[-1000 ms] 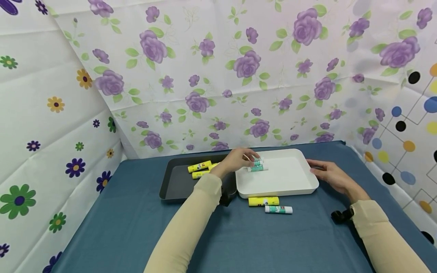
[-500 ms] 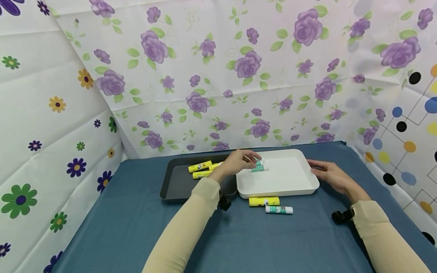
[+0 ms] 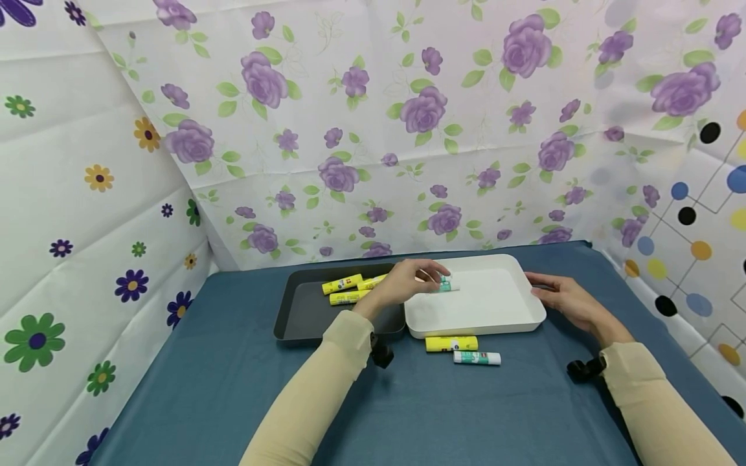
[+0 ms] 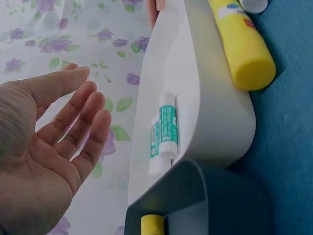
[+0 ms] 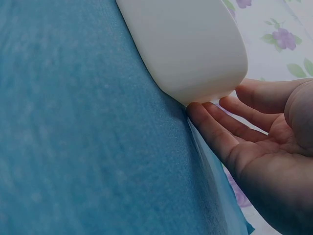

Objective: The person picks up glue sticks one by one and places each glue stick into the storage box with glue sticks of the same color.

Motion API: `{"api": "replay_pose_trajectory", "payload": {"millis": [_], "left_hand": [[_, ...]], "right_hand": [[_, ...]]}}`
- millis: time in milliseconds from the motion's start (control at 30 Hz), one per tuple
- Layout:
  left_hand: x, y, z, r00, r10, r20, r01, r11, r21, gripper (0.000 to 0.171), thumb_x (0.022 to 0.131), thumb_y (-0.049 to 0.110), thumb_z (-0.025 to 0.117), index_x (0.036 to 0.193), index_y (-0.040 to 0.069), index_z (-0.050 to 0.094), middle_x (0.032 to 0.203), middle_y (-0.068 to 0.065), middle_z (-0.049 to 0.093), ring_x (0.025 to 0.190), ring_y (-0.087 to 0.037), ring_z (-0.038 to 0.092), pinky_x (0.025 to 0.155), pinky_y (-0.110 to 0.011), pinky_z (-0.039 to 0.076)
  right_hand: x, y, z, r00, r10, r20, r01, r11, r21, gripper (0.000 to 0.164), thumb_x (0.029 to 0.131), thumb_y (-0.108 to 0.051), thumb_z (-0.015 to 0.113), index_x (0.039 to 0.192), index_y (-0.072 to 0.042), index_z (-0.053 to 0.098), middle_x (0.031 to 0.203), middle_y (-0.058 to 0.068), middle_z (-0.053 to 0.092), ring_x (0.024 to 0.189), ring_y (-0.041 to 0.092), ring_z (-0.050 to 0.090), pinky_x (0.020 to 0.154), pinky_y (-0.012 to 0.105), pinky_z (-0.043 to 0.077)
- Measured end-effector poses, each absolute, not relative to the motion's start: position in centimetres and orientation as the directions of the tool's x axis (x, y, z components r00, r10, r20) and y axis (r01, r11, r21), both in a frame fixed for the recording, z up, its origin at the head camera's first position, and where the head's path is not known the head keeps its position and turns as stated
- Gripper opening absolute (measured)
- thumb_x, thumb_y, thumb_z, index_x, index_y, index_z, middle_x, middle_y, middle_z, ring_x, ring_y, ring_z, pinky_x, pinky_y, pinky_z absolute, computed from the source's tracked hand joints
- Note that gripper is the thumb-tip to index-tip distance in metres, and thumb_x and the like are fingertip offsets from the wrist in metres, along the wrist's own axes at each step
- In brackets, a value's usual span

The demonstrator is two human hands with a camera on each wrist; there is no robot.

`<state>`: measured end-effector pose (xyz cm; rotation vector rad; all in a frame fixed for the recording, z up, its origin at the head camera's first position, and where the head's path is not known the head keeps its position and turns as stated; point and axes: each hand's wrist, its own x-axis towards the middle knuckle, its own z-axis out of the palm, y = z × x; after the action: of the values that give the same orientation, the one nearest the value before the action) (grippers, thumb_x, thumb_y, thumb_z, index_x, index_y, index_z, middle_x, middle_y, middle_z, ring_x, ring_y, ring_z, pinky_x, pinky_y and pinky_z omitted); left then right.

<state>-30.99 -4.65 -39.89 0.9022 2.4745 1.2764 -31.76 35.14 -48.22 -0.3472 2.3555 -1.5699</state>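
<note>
My left hand [image 3: 405, 281] hovers over the left end of the white tray [image 3: 478, 329], its fingers loosely bent. The left wrist view shows nothing between thumb and fingers of this hand [image 4: 58, 142]. Two white-and-green glue sticks [image 4: 168, 125] lie side by side in that tray, partly covered by the hand in the head view. My right hand [image 3: 574, 305] is at the tray's right end. In the right wrist view, its fingertips [image 5: 198, 111] touch the tray's end wall low down, and the thumb rests higher up near the corner.
A dark grey tray [image 3: 303, 333] stands against the white one on the left, with several yellow glue sticks [image 3: 342, 283] in it. In front of the white tray, a yellow glue stick [image 3: 451, 343] and a white-and-green one [image 3: 476, 358] lie on the blue cloth [image 3: 443, 414].
My left hand has lowered slightly over the glue sticks in the white tray and covers more of them. The right hand stays at the tray's end.
</note>
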Motion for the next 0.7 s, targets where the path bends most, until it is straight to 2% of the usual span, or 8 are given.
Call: {"api": "replay_pose_trajectory", "payload": {"millis": [133,267,367,467,700], "left_hand": [[-30.4,-4.6,-39.9,-0.772,0.626,0.110,0.444,0.406,0.799,0.030,0.103,0.011,0.067,0.133,0.012,0.071,0.113,-0.005,0.070,0.108,-0.017,0.065,0.097,-0.029,0.053],[-29.7,-4.4,-39.9,-0.754,0.640,0.147,0.459,0.354,0.815,0.030,0.102,0.008,0.067,0.132,0.010,0.071,0.115,-0.013,0.070,0.106,-0.019,0.065,0.101,-0.034,0.052],[-29.1,-4.3,-40.0,-0.747,0.644,0.163,0.462,0.328,0.824,0.029,0.102,0.008,0.067,0.132,0.009,0.071,0.115,-0.014,0.070,0.106,-0.020,0.065,0.099,-0.035,0.053],[-28.3,-4.3,-40.1,-0.750,0.643,0.154,0.453,0.329,0.829,0.029,0.103,0.011,0.067,0.132,0.012,0.071,0.115,-0.009,0.070,0.106,-0.017,0.066,0.094,-0.030,0.054],[-27.0,-4.3,-40.9,-0.751,0.641,0.159,0.431,0.293,0.854,0.030,0.104,0.011,0.066,0.133,0.010,0.070,0.119,-0.013,0.070,0.106,-0.014,0.066,0.090,-0.026,0.055]], "right_hand": [[-31.7,35.1,-48.1,-0.929,-0.356,-0.104,-0.039,0.374,-0.927,0.071,0.110,-0.032,0.057,0.164,0.002,0.025,0.165,0.032,0.025,0.149,0.050,0.030,0.091,0.017,0.051],[-31.7,35.1,-48.1,-0.928,-0.357,-0.103,-0.042,0.377,-0.925,0.072,0.109,-0.034,0.057,0.164,0.002,0.025,0.165,0.032,0.025,0.149,0.050,0.030,0.092,0.017,0.052],[-31.7,35.2,-48.2,-0.928,-0.358,-0.100,-0.048,0.383,-0.923,0.072,0.109,-0.033,0.056,0.164,0.002,0.025,0.165,0.032,0.026,0.148,0.050,0.030,0.093,0.019,0.052],[-31.8,35.2,-48.2,-0.927,-0.363,-0.096,-0.056,0.387,-0.920,0.071,0.110,-0.033,0.056,0.163,0.002,0.025,0.164,0.033,0.025,0.148,0.051,0.031,0.093,0.019,0.052],[-31.8,35.2,-48.2,-0.929,-0.353,-0.111,-0.037,0.388,-0.921,0.071,0.110,-0.033,0.055,0.164,0.002,0.024,0.166,0.031,0.024,0.149,0.050,0.029,0.093,0.019,0.052]]}}
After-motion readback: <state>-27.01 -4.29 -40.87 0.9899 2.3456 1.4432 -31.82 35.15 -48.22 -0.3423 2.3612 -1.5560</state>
